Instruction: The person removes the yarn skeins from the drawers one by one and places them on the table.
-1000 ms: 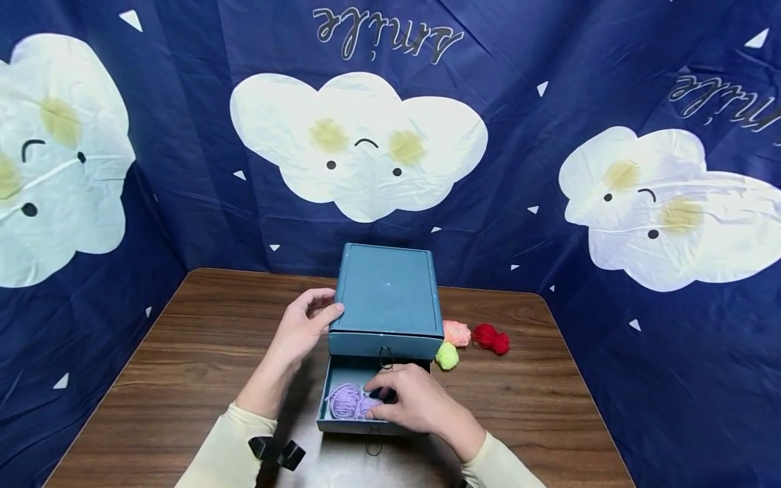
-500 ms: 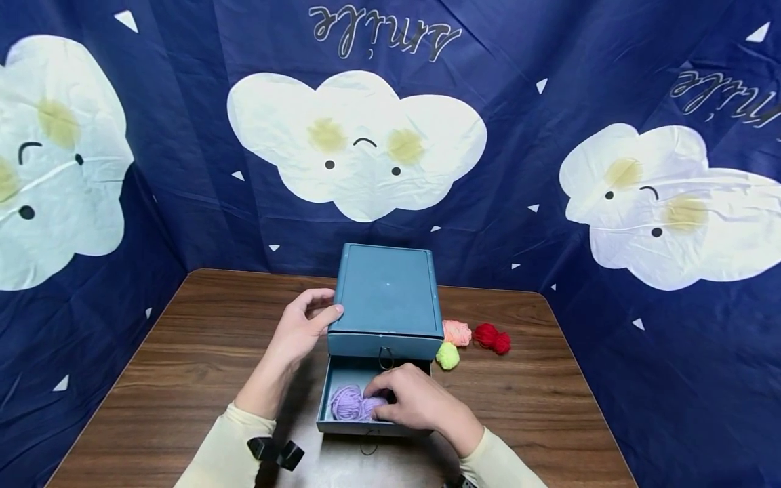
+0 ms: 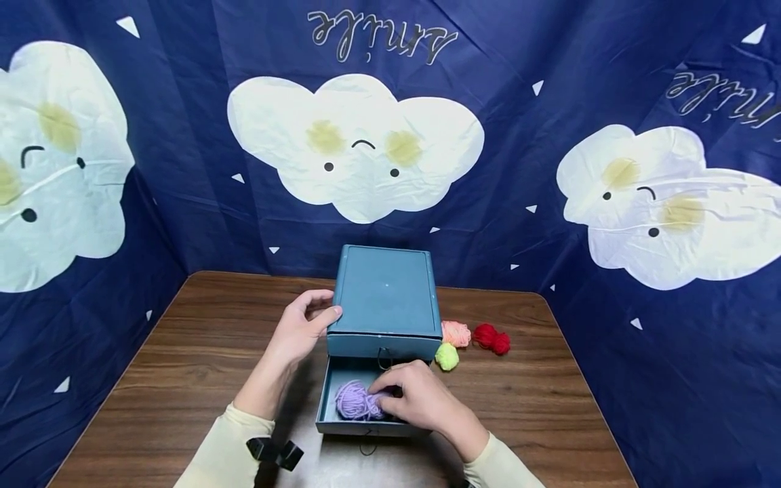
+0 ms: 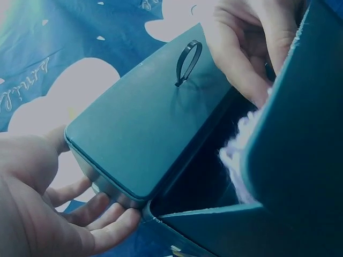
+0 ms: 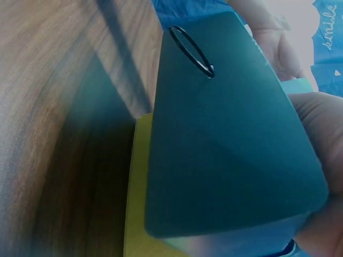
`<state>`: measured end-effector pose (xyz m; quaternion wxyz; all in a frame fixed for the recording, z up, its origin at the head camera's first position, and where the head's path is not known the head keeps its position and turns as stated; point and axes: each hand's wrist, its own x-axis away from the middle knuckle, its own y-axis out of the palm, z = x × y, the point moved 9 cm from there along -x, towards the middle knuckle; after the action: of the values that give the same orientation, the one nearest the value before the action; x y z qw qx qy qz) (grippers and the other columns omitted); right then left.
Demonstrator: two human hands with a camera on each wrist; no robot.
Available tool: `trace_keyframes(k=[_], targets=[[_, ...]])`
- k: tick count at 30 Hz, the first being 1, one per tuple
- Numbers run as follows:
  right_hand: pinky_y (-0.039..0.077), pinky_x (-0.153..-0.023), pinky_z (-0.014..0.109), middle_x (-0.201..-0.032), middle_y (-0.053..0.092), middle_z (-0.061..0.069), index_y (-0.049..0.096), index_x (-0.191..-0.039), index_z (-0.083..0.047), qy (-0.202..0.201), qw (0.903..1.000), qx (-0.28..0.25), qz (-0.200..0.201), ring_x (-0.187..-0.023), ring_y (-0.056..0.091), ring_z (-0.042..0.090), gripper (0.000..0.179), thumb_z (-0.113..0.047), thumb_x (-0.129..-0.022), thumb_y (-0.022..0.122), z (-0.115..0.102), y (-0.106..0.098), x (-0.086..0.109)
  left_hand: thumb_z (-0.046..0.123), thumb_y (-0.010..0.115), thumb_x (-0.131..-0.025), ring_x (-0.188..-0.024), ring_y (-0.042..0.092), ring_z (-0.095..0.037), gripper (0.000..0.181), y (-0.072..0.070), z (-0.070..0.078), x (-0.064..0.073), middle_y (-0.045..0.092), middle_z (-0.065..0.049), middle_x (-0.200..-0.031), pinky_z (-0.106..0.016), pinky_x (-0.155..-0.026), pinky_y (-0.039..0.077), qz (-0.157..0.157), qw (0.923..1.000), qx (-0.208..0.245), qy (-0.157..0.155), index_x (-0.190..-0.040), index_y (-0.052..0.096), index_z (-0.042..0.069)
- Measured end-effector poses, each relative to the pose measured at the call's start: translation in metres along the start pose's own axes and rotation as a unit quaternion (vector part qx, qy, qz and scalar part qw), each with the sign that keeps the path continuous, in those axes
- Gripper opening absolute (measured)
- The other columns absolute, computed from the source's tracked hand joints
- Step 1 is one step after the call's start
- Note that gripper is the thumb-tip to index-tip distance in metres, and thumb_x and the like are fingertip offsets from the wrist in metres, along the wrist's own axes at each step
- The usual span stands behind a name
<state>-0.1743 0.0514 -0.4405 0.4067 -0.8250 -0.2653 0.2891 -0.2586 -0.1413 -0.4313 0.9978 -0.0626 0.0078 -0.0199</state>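
A two-drawer blue-green box (image 3: 386,288) stands on the table. Its lower drawer (image 3: 349,428) is pulled out and holds a bundle of purple yarn (image 3: 354,401), tied at its middle. Inside that drawer, my right hand (image 3: 424,400) pinches the bundle's right end between thumb and fingers; the far tips are partly hidden. My left hand (image 3: 299,327) rests against the box's left side, its thumb near the top edge and its fingers (image 4: 88,206) along the wall. The left wrist view shows the upper drawer front (image 4: 144,120) closed, with a black loop pull (image 4: 188,63).
Pink yarn (image 3: 456,333), a lime-green yarn ball (image 3: 447,356) and red yarn (image 3: 491,339) lie right of the box on the wooden table (image 3: 537,407). Something yellow (image 5: 138,187) shows beneath the drawer in the right wrist view. A blue cloud-print cloth (image 3: 512,224) hangs behind.
The purple yarn has shifted slightly rightward inside the lower drawer, with my right hand at its right end. My left hand keeps its place on the box.
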Motion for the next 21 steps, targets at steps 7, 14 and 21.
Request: trace_keyframes(k=[7,14,21], targets=[[0.054,-0.083,0.016,-0.096,0.077,-0.013,0.082,-0.099,-0.021,0.020,0.9991,-0.012,0.036,-0.092,0.069,-0.002,0.019,-0.010,-0.084,0.079,0.002,-0.018,0.007,0.015,0.071,-0.097,-0.097,0.061,-0.008,0.044,0.000,0.001,0.001,0.059,-0.020,-0.131,-0.023,-0.076,0.053,-0.003,1.0000,-0.004,0.005,-0.136,0.057,0.000],[0.059,-0.079,0.028,-0.097,0.076,-0.013,0.082,-0.100,-0.021,0.043,0.9959,-0.042,0.067,-0.090,0.068,0.001,0.022,-0.007,-0.084,0.079,0.003,-0.035,0.016,0.015,0.070,-0.098,-0.097,0.060,-0.010,0.043,0.000,0.003,0.000,0.058,-0.021,-0.130,-0.023,-0.075,0.053,-0.006,0.9999,-0.013,0.009,-0.136,0.057,0.000],[0.056,-0.070,0.027,-0.094,0.075,-0.014,0.081,-0.099,-0.022,0.058,0.9934,-0.038,0.091,-0.082,0.064,0.006,0.027,-0.003,-0.081,0.077,0.006,-0.049,0.026,0.017,0.070,-0.099,-0.100,0.060,-0.012,0.045,0.001,0.003,0.001,0.058,-0.021,-0.132,-0.023,-0.078,0.054,-0.008,0.9998,-0.019,0.003,-0.138,0.056,0.000]])
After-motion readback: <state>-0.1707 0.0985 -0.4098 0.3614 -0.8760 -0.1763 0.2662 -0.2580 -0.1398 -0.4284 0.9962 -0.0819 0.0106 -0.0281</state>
